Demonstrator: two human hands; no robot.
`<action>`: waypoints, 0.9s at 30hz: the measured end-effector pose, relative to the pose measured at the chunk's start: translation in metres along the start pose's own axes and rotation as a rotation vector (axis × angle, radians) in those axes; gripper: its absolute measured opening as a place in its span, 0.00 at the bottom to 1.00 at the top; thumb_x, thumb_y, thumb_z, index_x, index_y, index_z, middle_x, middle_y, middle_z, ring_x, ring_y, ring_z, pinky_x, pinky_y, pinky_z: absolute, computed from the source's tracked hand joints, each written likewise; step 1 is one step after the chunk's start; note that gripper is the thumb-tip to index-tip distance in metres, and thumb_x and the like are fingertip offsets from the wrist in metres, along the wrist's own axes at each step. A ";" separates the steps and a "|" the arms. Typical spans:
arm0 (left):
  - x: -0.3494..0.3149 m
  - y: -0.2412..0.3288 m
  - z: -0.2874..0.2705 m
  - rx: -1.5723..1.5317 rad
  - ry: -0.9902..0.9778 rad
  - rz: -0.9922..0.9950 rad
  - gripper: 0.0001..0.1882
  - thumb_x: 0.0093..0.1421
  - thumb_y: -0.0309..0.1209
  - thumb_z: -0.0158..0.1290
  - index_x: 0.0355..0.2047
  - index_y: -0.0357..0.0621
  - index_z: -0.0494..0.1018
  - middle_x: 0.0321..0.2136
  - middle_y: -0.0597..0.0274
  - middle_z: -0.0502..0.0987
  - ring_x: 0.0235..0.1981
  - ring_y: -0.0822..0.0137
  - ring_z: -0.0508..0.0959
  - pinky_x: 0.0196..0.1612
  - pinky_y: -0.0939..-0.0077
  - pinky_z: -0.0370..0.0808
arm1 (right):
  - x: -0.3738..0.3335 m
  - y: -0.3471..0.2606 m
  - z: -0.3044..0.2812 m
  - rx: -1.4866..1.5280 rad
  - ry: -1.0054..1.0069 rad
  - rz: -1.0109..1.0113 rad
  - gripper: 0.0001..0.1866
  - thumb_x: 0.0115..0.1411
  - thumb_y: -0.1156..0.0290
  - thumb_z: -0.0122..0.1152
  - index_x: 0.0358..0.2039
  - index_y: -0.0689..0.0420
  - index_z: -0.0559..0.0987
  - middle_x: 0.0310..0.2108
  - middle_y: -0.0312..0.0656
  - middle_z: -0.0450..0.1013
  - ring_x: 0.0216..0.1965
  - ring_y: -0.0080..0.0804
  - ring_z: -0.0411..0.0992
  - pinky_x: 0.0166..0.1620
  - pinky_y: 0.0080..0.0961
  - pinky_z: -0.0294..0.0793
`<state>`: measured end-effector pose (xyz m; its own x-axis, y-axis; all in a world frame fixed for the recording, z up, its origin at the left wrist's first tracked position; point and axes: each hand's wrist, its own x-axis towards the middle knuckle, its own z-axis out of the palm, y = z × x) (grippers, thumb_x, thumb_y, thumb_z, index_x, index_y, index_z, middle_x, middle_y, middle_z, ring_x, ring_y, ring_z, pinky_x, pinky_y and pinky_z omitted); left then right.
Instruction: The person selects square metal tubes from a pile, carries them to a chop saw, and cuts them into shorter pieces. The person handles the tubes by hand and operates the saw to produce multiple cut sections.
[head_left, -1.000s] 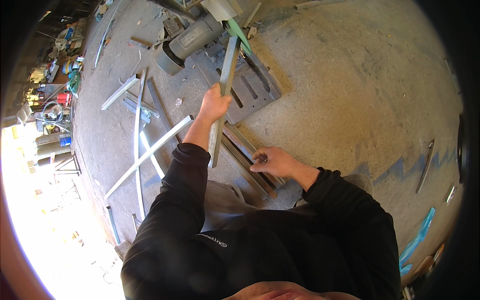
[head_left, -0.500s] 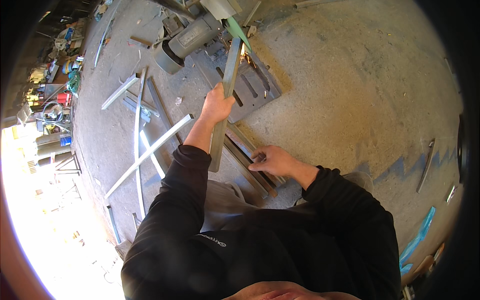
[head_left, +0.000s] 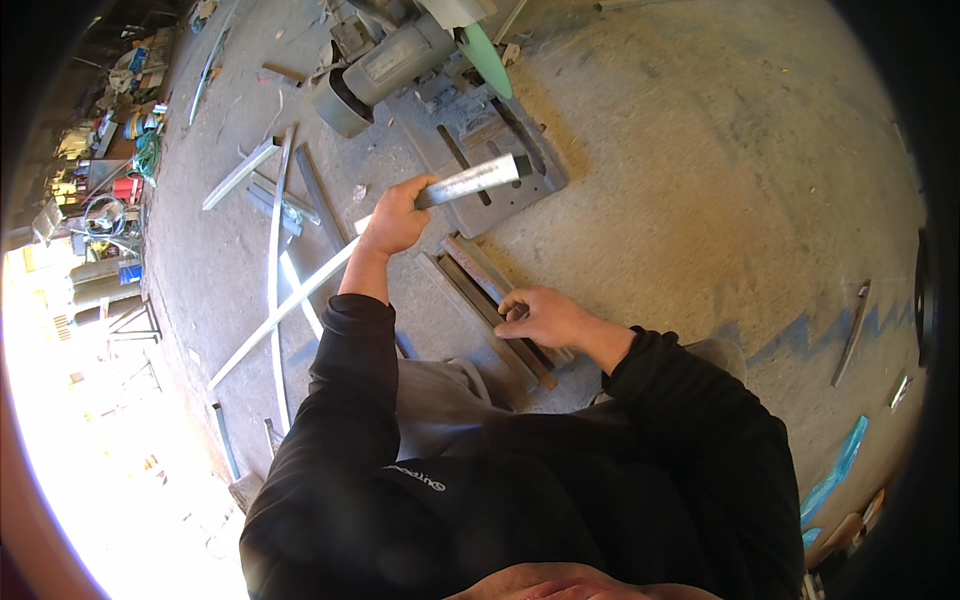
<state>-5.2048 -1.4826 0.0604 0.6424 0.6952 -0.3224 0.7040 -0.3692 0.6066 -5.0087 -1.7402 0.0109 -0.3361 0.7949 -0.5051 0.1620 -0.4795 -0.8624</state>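
Note:
My left hand (head_left: 398, 215) is closed round a metal tube (head_left: 475, 183), whose bright side faces up. The tube's dark open end points right, above the slotted base plate (head_left: 505, 212) of a cut-off saw. The saw's green disc (head_left: 486, 62) stands beyond the tube, apart from it, and its grey motor (head_left: 395, 65) is to the left. My right hand (head_left: 548, 320) is over a bundle of metal bars (head_left: 470, 300) in front of my knees. Its fingers are loosely curled and apart, with nothing visible in them; whether they touch the bars I cannot tell.
Long metal strips (head_left: 275, 330) and a shiny tube (head_left: 285, 308) lie crossed on the concrete floor to my left, near short offcuts (head_left: 240, 172). Cluttered tools and supplies (head_left: 125, 185) line the far left. Blue plastic (head_left: 835, 475) and a thin bar (head_left: 852, 335) lie at right.
My left hand has drawn the tube back from the disc and swung it from lengthwise to pointing right. The sparks have gone. My right hand has hardly moved.

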 end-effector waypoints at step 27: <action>-0.008 0.028 -0.003 -0.648 -0.166 0.087 0.18 0.52 0.16 0.56 0.44 0.37 0.80 0.44 0.59 0.82 0.51 0.63 0.80 0.59 0.64 0.74 | 0.000 0.001 0.001 0.076 0.007 0.060 0.30 0.56 0.52 0.80 0.49 0.63 0.84 0.36 0.40 0.82 0.38 0.31 0.79 0.45 0.30 0.78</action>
<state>-5.1909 -1.4967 0.0826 0.7629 0.5566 -0.3290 0.3571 0.0614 0.9320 -5.0095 -1.7412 0.0108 -0.3211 0.7664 -0.5563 0.1105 -0.5531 -0.8258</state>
